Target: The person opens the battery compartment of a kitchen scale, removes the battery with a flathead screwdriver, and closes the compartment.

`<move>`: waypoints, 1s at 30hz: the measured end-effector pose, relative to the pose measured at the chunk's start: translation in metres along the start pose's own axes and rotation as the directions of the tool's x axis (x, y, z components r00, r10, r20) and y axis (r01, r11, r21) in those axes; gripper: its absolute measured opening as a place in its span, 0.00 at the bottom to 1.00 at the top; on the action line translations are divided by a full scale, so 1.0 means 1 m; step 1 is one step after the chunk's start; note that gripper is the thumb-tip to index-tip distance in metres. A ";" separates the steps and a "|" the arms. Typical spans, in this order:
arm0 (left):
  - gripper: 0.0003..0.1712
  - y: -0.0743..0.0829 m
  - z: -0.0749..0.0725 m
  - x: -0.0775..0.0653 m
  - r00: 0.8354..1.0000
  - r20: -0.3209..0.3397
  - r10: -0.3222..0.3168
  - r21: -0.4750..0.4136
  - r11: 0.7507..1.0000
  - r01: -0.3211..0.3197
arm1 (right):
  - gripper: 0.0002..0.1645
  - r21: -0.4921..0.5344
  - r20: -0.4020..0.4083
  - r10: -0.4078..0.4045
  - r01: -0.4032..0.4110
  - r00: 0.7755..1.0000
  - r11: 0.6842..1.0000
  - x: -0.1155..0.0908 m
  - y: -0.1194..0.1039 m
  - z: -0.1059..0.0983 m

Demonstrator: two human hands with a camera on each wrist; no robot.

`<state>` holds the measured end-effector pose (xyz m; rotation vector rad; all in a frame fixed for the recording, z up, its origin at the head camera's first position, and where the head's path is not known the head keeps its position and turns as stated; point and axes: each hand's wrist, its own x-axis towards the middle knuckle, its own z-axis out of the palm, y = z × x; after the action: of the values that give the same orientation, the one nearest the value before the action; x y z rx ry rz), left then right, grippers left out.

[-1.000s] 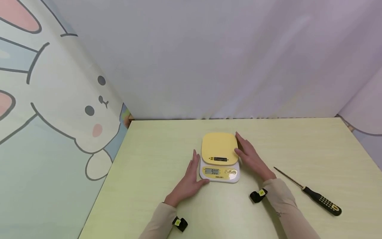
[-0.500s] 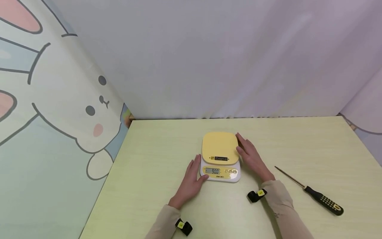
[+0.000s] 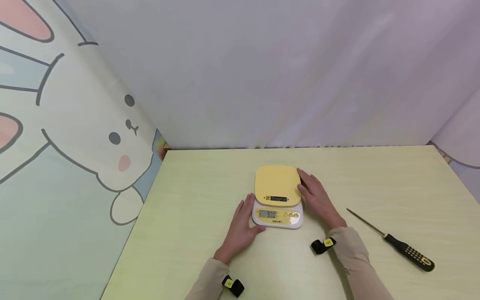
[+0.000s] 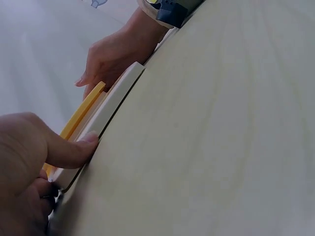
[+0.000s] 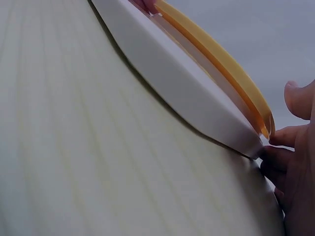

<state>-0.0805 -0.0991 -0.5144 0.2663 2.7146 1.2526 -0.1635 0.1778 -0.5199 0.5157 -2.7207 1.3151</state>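
Observation:
A kitchen scale [image 3: 277, 185] with a yellow top plate and white base lies flat on the table. Its lit display [image 3: 268, 214] reads 90.0. My left hand [image 3: 241, 229] rests at its front left corner, fingers extended along the left side and thumb against the front edge. In the left wrist view the left thumb [image 4: 74, 150] presses the white base. Along the right side of the scale is my right hand [image 3: 316, 198], fingers reaching toward the back corner. The right wrist view shows right fingertips [image 5: 278, 140] at the corner, the thumb [image 5: 298, 101] raised off it.
A screwdriver [image 3: 391, 241] with a black and yellow handle lies on the table to the right of my right forearm. The pale wooden table [image 3: 202, 179] ends at a plain curtain [image 3: 262, 75] behind. A curtain with a cartoon rabbit [image 3: 86, 104] hangs at the left.
My left hand has shifted right and slightly toward me, its fingers now closer against the scale's left side. The right hand keeps its place at the scale; the display reading is the same.

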 end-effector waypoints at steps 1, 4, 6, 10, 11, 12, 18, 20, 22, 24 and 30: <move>0.59 0.000 0.000 0.000 1.000 -0.002 0.008 0.006 1.000 -0.008 | 0.35 0.000 0.000 0.002 -0.002 1.000 1.000 0.000 0.000 0.000; 0.58 0.001 0.000 0.002 1.000 -0.002 0.014 0.020 1.000 -0.014 | 0.34 0.007 0.000 0.005 -0.005 1.000 1.000 -0.001 -0.002 -0.001; 0.58 0.000 -0.001 0.002 1.000 -0.010 0.009 0.012 1.000 -0.009 | 0.34 0.010 -0.006 0.001 0.000 1.000 1.000 -0.001 -0.002 -0.001; 0.57 -0.002 -0.003 0.002 0.999 -0.029 -0.017 -0.018 1.000 0.017 | 0.33 0.023 -0.011 -0.012 0.013 1.000 1.000 0.000 -0.002 0.000; 0.57 -0.002 -0.003 0.002 0.999 -0.031 -0.026 -0.025 0.999 0.025 | 0.33 0.021 -0.007 -0.011 0.011 1.000 1.000 0.000 -0.001 0.000; 0.57 -0.002 -0.003 0.002 0.999 -0.031 -0.035 -0.030 0.999 0.034 | 0.33 0.022 0.002 -0.001 0.001 1.000 1.000 0.001 -0.001 0.000; 0.56 -0.003 -0.005 0.001 0.998 -0.040 -0.051 -0.039 0.998 0.050 | 0.43 -0.001 0.044 0.068 -0.068 0.997 0.998 0.002 0.002 -0.001; 0.55 -0.003 -0.005 0.001 0.998 -0.043 -0.051 -0.041 0.998 0.049 | 0.45 -0.012 0.042 0.066 -0.066 0.997 0.998 0.003 0.004 -0.001; 0.55 -0.004 -0.005 0.002 0.998 -0.043 -0.051 -0.043 0.998 0.049 | 0.45 -0.013 0.040 0.064 -0.063 0.997 0.998 0.003 0.005 -0.002; 0.55 -0.004 -0.005 0.002 0.998 -0.043 -0.047 -0.046 0.998 0.045 | 0.46 -0.021 0.036 0.059 -0.058 0.998 0.998 0.002 0.005 -0.002; 0.54 -0.004 -0.006 0.002 0.998 -0.052 -0.046 -0.060 0.997 0.043 | 0.50 -0.049 0.042 0.067 -0.065 0.997 0.997 0.004 0.008 0.001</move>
<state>-0.0838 -0.1059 -0.5141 0.1674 2.7059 1.3434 -0.1698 0.1807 -0.5251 0.4601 -2.8200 1.2641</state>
